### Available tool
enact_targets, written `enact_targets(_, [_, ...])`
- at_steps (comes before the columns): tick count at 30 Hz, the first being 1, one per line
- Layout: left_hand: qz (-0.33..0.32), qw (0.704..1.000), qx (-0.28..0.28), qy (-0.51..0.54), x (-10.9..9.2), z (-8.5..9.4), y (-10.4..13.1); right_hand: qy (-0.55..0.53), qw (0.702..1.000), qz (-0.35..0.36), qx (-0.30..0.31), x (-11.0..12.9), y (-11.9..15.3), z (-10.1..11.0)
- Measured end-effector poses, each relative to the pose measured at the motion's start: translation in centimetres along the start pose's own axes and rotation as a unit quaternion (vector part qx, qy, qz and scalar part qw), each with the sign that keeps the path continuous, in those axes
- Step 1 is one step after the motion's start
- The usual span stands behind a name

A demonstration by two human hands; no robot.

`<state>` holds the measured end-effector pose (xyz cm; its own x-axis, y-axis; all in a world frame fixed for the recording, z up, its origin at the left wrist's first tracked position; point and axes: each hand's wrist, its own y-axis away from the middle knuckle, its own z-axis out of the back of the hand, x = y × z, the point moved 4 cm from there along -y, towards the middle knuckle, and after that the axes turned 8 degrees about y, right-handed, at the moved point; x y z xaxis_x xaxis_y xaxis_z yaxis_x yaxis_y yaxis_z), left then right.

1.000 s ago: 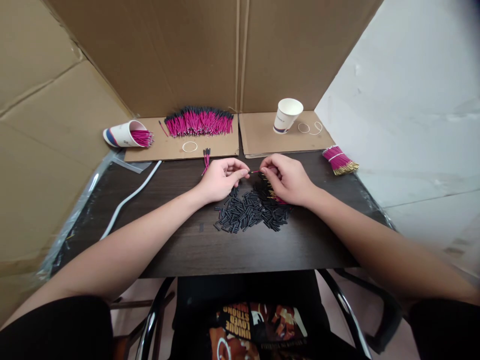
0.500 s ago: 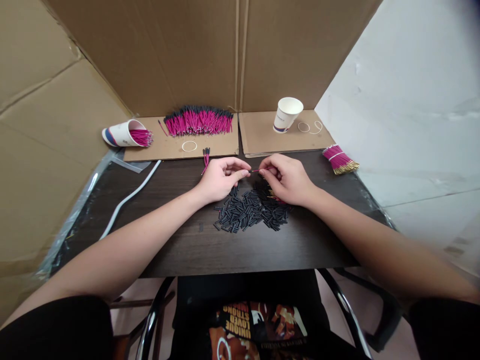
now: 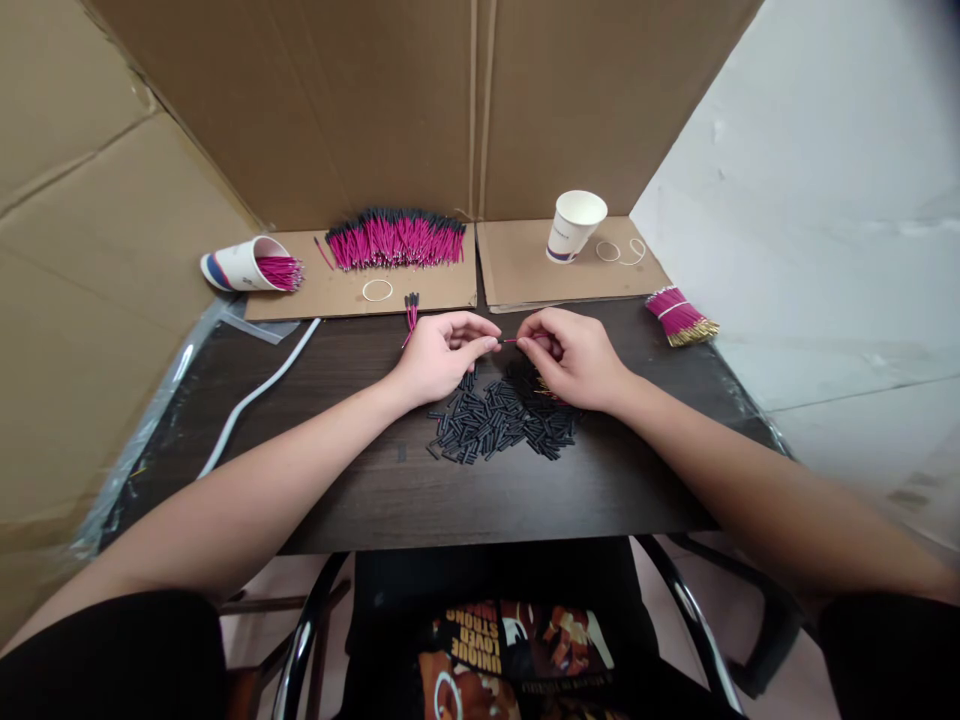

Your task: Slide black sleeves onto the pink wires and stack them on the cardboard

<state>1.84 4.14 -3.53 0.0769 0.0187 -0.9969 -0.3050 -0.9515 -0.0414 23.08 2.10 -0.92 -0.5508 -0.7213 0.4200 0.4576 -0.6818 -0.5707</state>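
Over the dark table [image 3: 480, 510], my two hands meet fingertip to fingertip. Thumb and fingers of my left hand [image 3: 439, 360] pinch a short black tube, of which only the end shows. My right hand [image 3: 576, 358] is closed on a thin magenta wire [image 3: 510, 341], whose end reaches the tube; how far it sits inside is too small to tell. Below both hands lies a heap of short black tubes [image 3: 491, 420]. Gold-tipped wires [image 3: 546, 388] peek out under my right hand. Beside my left hand rest several black-ended magenta wires [image 3: 412, 312].
Cardboard sheets [image 3: 330, 303] at the back carry a large pile of black-ended wires [image 3: 394, 242], a tipped paper cup [image 3: 232, 266] of wires and an upright paper cup [image 3: 574, 228]. A banded wire bundle [image 3: 681, 316] lies right. A white tube [image 3: 255, 395] curves at left.
Both hands keep nearly the same place and pinch. The whole view has shifted very slightly.
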Motion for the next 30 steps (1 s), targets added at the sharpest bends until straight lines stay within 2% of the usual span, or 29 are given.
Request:
enact_targets(8, [0.012,1.0,0.005,0.005,-0.3,-0.07,0.09,0.002,1.0,-0.023,0.018,0.03,-0.08,-0.02])
enact_targets(13, [0.008,1.0,0.008,0.003,-0.3,-0.09,0.07,0.007,1.0,-0.012,0.016,0.11,-0.09,0.08])
enact_targets(21, [-0.002,1.0,-0.02,-0.007,-0.01,0.03,0.05,-0.011,1.0,-0.02,0.014,-0.01,-0.07,-0.1])
enact_targets(26, [-0.001,1.0,-0.015,-0.003,-0.22,-0.09,0.11,-0.012,0.999,-0.04,0.024,-0.03,-0.05,-0.26])
enact_targets(30, [-0.002,1.0,-0.008,-0.001,-0.16,-0.13,0.12,-0.014,0.999,-0.027,0.016,0.06,0.0,-0.26])
